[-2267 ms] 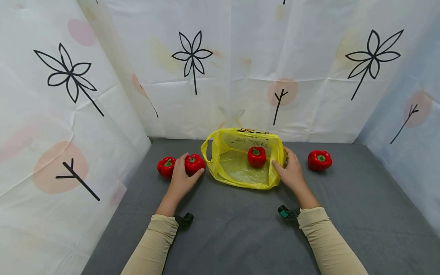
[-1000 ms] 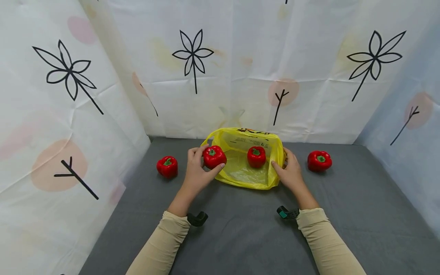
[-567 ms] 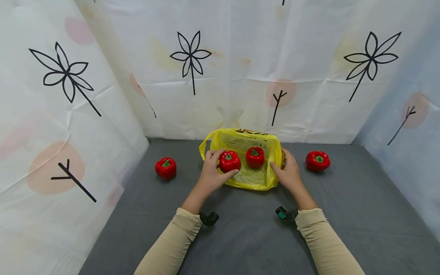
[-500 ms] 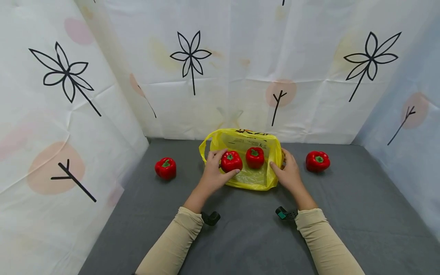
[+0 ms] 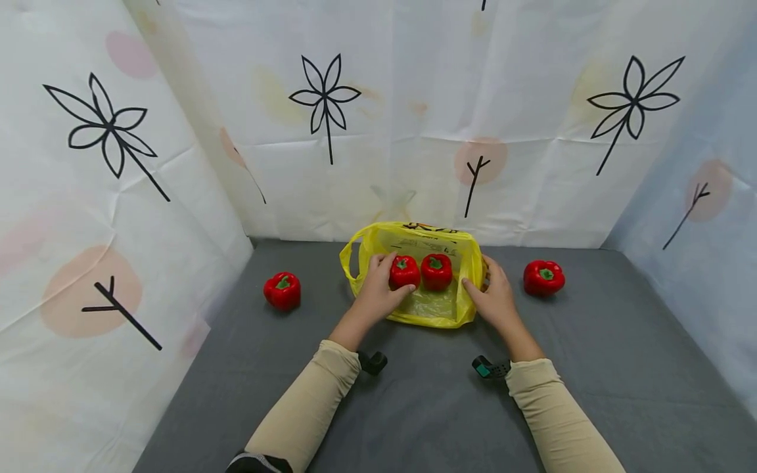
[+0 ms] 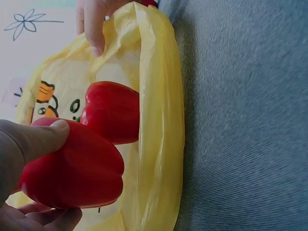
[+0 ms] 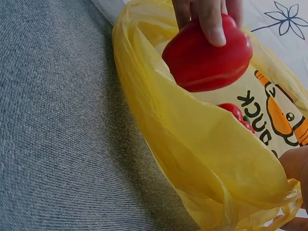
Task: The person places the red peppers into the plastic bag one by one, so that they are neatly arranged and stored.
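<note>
A yellow plastic bag (image 5: pixel 434 318) lies with its mouth spread open toward me. My left hand (image 5: pixel 380 289) grips a red bell pepper (image 6: pixel 77 168) between thumb and fingers, inside the bag's mouth. Just right of it, a second bell pepper (image 5: pixel 436 272) sits within the bag. At the bag's right edge my right hand (image 5: pixel 493 299) pinches the plastic rim, thumb inside and fingers behind. In the right wrist view the held bell pepper (image 7: pixel 209 60) hangs over the bag's opening, and the other one is mostly hidden by the yellow plastic.
One more red bell pepper (image 5: pixel 282 291) lies on the grey cloth (image 5: pixel 426 407) left of the bag. Another bell pepper (image 5: pixel 543 278) rests to the bag's right. Behind stands a white patterned curtain (image 5: pixel 390 131).
My left hand took a bell pepper from the left of the bag and carried it rightward into the bag's mouth, beside the one inside. My right hand stays on the rim.
</note>
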The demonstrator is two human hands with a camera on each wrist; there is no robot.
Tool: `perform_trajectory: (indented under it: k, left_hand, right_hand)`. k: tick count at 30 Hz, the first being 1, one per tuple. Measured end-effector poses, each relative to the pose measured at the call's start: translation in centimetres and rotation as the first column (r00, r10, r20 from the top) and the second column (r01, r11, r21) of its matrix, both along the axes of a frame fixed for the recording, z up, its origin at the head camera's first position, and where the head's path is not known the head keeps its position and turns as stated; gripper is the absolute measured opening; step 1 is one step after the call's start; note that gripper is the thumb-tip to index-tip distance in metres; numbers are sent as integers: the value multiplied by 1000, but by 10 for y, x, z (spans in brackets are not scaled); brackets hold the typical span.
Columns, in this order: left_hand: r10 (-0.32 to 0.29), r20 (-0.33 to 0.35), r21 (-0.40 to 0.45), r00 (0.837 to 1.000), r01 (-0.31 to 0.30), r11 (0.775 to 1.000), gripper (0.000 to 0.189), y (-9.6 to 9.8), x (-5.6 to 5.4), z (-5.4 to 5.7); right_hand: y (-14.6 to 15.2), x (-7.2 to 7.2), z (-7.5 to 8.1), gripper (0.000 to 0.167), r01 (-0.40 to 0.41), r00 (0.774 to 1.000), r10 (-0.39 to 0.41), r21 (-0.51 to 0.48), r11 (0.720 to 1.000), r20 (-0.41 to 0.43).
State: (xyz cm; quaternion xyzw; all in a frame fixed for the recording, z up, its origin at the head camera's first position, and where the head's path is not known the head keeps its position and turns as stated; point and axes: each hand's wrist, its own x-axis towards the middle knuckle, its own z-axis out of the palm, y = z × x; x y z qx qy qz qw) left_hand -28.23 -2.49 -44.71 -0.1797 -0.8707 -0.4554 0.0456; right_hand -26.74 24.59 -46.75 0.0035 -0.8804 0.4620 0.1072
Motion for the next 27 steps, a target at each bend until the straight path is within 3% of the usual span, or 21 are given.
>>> perform_trajectory:
  k: [10,16,27]
  left_hand:
    - [-11,80,-107,997,19,994,84,8,-20,-5]
    - [-12,82,-108,997,21,994,83,11,-31,-11]
    - [-42,119,-60,992,49,997,80,11,-49,-9]
  right_hand:
    - [0,-1,-1,73,-1,1000,1,-1,1000,-2]
    - [0,-1,0,73,-3,1000,3,5,1000,5]
    - [1,-2,-2,73,-1,1000,1,7,1000,10]
